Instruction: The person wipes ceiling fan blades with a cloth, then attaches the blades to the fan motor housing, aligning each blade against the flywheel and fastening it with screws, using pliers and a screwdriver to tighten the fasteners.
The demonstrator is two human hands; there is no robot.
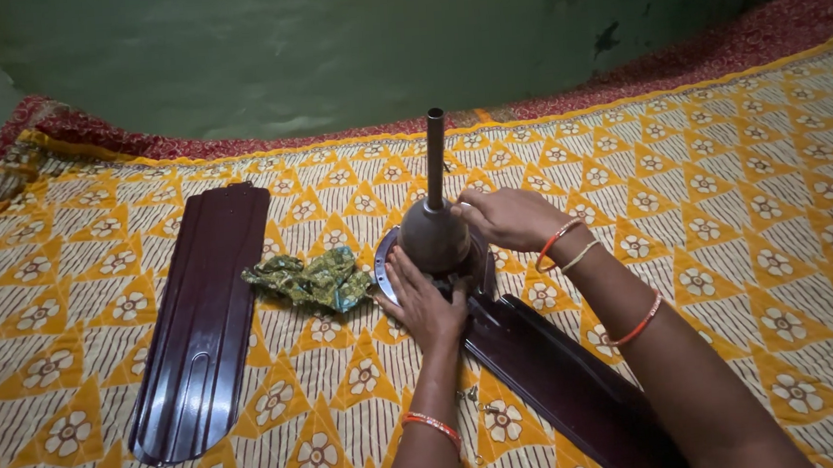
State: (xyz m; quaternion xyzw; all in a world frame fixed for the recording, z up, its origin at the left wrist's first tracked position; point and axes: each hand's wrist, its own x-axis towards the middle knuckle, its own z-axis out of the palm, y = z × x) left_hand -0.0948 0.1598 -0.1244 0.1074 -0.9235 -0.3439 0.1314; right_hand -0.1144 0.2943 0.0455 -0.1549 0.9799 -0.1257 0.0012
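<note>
A ceiling fan motor with an upright dark rod stands on a patterned yellow bedspread. My left hand lies flat against the near side of the motor base, fingers spread. At the motor's right side, where a dark maroon blade joins the hub, my right hand is pinching something small that I cannot make out. That blade runs toward the lower right. Both wrists wear orange bangles.
A second, loose maroon fan blade lies to the left on the bedspread. A crumpled green cloth sits between it and the motor. Small screws rest near my left forearm. A green wall is behind.
</note>
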